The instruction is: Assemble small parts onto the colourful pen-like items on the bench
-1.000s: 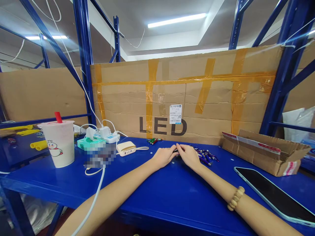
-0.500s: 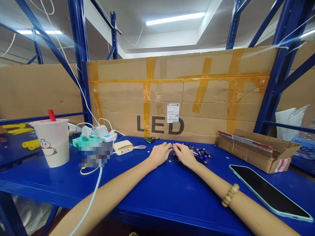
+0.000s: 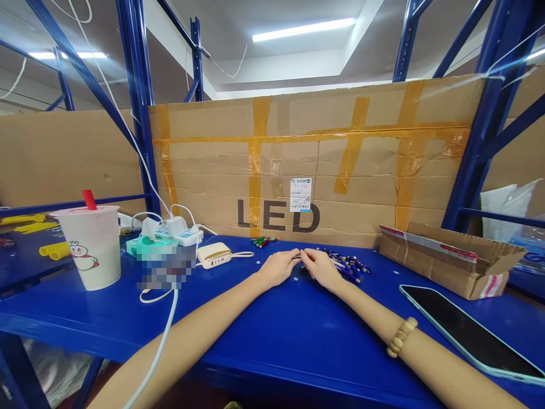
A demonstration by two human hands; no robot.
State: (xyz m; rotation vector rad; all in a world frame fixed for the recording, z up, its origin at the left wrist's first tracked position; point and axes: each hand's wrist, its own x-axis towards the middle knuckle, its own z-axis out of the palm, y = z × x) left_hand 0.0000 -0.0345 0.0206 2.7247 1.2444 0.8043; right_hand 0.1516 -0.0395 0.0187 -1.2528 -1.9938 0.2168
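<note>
Left hand [image 3: 277, 268] and right hand [image 3: 322, 268] nearly meet at twelve o'clock, pinching a small dark piece [image 3: 297, 257] between them; a loose pinch could drop it among blue parts [image 3: 352, 268] at one o'clock.

- Small dark item [image 3: 297, 257] between the left hand [image 3: 277, 268] and right hand [image 3: 322, 268]: mostly covered, too small to identify.
- Blue pieces [image 3: 352, 268]: partly behind the right hand.
- Pixelated patch [image 3: 164, 268]: blurs what lies there.
- Phone [image 3: 470, 330]: corner cut off by the right edge.
- Label [image 3: 300, 195]: print too fine to read.
</note>
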